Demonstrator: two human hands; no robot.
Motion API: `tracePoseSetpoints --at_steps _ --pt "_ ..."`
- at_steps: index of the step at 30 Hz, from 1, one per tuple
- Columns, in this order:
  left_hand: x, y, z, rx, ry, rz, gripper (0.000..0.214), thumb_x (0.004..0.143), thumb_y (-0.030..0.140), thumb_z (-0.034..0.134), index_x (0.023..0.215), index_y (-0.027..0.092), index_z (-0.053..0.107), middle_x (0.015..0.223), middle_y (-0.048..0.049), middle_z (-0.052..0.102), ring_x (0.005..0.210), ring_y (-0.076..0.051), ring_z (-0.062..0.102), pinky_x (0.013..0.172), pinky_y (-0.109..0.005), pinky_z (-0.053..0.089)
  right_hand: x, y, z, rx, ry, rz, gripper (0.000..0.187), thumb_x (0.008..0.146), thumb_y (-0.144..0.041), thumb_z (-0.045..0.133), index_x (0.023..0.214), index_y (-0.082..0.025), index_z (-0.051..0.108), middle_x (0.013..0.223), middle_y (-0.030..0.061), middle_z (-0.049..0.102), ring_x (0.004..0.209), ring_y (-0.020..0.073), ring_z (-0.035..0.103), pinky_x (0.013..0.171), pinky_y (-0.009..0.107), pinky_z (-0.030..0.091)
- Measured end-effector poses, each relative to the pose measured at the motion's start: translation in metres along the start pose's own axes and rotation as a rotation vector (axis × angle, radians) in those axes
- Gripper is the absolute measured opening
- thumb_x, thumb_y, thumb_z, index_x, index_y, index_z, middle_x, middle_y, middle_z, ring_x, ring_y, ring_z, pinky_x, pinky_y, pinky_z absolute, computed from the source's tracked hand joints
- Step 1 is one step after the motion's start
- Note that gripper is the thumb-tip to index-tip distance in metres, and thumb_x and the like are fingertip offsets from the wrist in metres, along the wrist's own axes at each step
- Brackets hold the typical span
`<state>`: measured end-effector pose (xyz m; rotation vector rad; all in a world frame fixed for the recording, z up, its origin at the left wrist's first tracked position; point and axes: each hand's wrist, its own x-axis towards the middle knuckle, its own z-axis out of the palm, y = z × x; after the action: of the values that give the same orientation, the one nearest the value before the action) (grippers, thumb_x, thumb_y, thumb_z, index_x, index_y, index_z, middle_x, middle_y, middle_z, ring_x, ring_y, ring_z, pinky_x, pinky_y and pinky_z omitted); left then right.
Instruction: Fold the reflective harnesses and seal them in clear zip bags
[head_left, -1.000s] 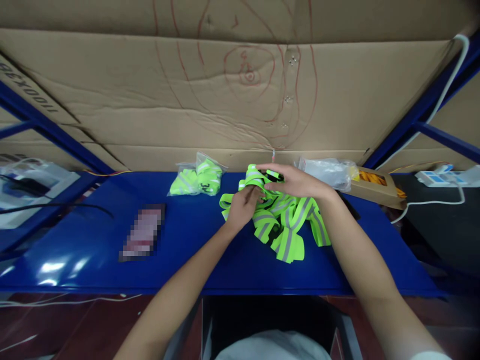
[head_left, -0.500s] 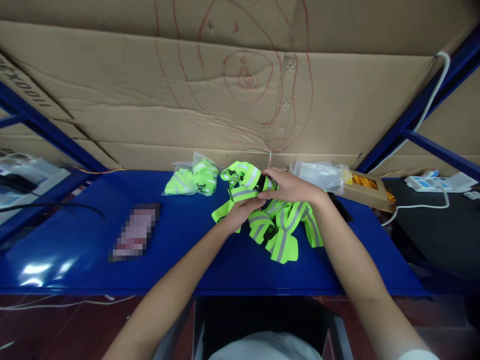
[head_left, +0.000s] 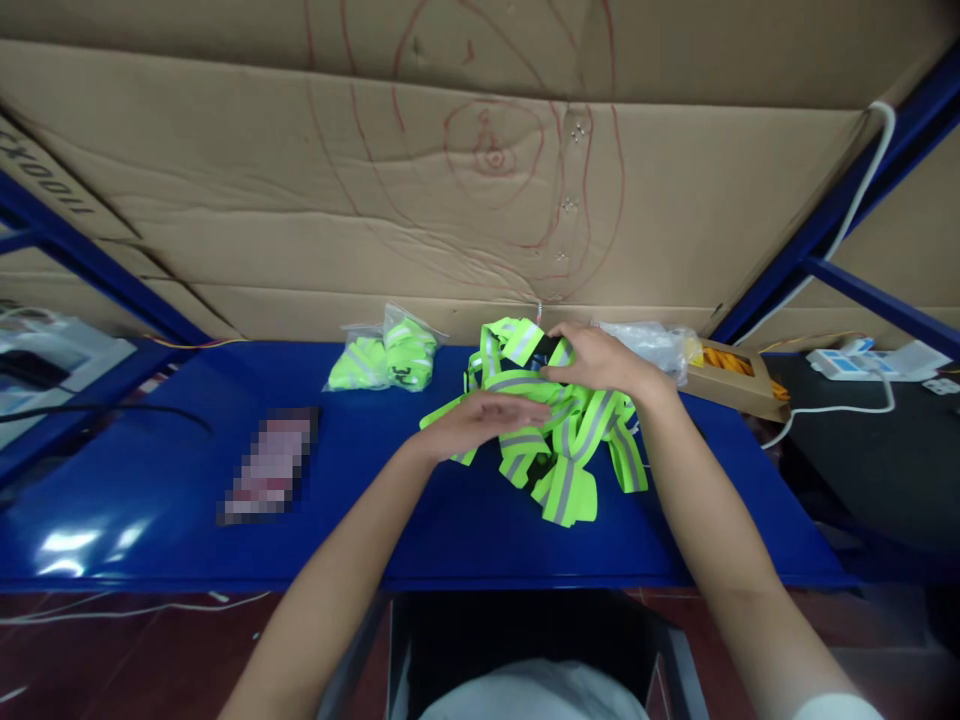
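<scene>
A loose heap of neon yellow-green reflective straps (head_left: 574, 440) with grey stripes and black pieces lies on the blue table. My left hand (head_left: 484, 420) is flat at the heap's left side, fingers stretched out together across the straps and nothing gripped. On the far right side of the heap, my right hand (head_left: 596, 357) has its fingers bent round a reflective strap (head_left: 521, 342) near a black section. That strap stands up in a loop at the back of the pile. Its fingertips are partly lost among the bands.
Two clear bags of folded neon straps (head_left: 386, 360) sit at the back left. A blurred-out flat item (head_left: 271, 465) lies further left. Clear plastic bags (head_left: 649, 348) and an open cardboard box (head_left: 739, 380) stand at the right, before a cardboard wall (head_left: 375, 250).
My left hand has come off the bunched strap and straightened its fingers. My right hand has shifted slightly right, and the looped strap at the back has moved right with it.
</scene>
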<state>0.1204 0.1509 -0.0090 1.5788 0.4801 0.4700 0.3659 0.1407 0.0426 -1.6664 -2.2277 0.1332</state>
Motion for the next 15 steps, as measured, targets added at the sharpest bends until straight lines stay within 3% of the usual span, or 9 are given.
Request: tracePoseSetpoints --at_steps 3,5,6,8,10,12,15 --pt "0.0 -0.004 -0.003 0.041 0.378 0.22 0.044 0.092 0.058 0.063 0.091 0.016 0.074 0.091 -0.0118 0.077 0.077 -0.024 0.075 0.074 -0.039 0.061 -0.001 -0.001 0.0 0.04 -0.041 -0.065 0.054 0.081 -0.039 0.076 0.129 -0.016 0.063 0.128 0.0141 0.071 0.117 0.0321 0.068 0.1 0.041 0.051" --pt "0.001 -0.009 -0.005 0.175 0.638 0.345 0.038 0.092 0.056 0.064 0.093 0.018 0.072 0.095 -0.0107 0.074 0.084 -0.024 0.072 0.08 -0.039 0.058 -0.002 -0.007 0.001 0.061 -0.081 -0.099 0.053 0.079 -0.037 0.077 0.127 -0.018 0.063 0.127 0.0134 0.07 0.117 0.0321 0.067 0.1 0.042 0.051" --pt "0.002 -0.012 -0.006 0.314 0.694 0.385 0.035 0.091 0.053 0.067 0.1 0.02 0.073 0.106 -0.0118 0.073 0.099 -0.026 0.07 0.091 -0.042 0.055 -0.002 -0.01 0.002 0.062 -0.099 -0.113 0.052 0.078 -0.035 0.077 0.126 -0.019 0.063 0.125 0.0131 0.07 0.116 0.0327 0.066 0.099 0.043 0.051" --pt "0.003 -0.016 -0.008 0.69 0.688 0.453 0.04 0.087 0.048 0.073 0.118 0.024 0.072 0.135 -0.0147 0.063 0.13 -0.031 0.057 0.111 -0.048 0.041 -0.003 -0.018 0.003 0.049 -0.131 -0.133 0.051 0.077 -0.033 0.077 0.124 -0.02 0.062 0.122 0.0129 0.07 0.115 0.0339 0.066 0.098 0.045 0.05" --pt "0.005 -0.021 -0.009 1.02 0.613 0.48 0.053 0.088 0.047 0.072 0.136 0.025 0.065 0.152 -0.0172 0.05 0.144 -0.035 0.044 0.118 -0.051 0.029 -0.003 -0.024 0.005 0.026 -0.159 -0.144 0.049 0.078 -0.031 0.076 0.123 -0.019 0.061 0.123 0.0143 0.068 0.118 0.0358 0.064 0.099 0.048 0.048" --pt "0.007 -0.025 -0.01 1.111 0.559 0.44 0.062 0.092 0.047 0.067 0.148 0.024 0.054 0.158 -0.0187 0.044 0.148 -0.034 0.041 0.118 -0.05 0.026 -0.003 -0.029 0.007 -0.008 -0.173 -0.126 0.049 0.08 -0.032 0.075 0.123 -0.017 0.059 0.127 0.0167 0.066 0.124 0.0384 0.061 0.103 0.052 0.045" --pt "0.008 -0.029 -0.011 1.061 0.521 0.354 0.072 0.095 0.051 0.062 0.157 0.022 0.04 0.157 -0.0188 0.046 0.148 -0.031 0.041 0.118 -0.045 0.026 -0.002 -0.033 0.01 -0.054 -0.181 -0.097 0.049 0.08 -0.03 0.076 0.123 -0.018 0.057 0.129 0.0173 0.064 0.128 0.0398 0.058 0.108 0.056 0.039"
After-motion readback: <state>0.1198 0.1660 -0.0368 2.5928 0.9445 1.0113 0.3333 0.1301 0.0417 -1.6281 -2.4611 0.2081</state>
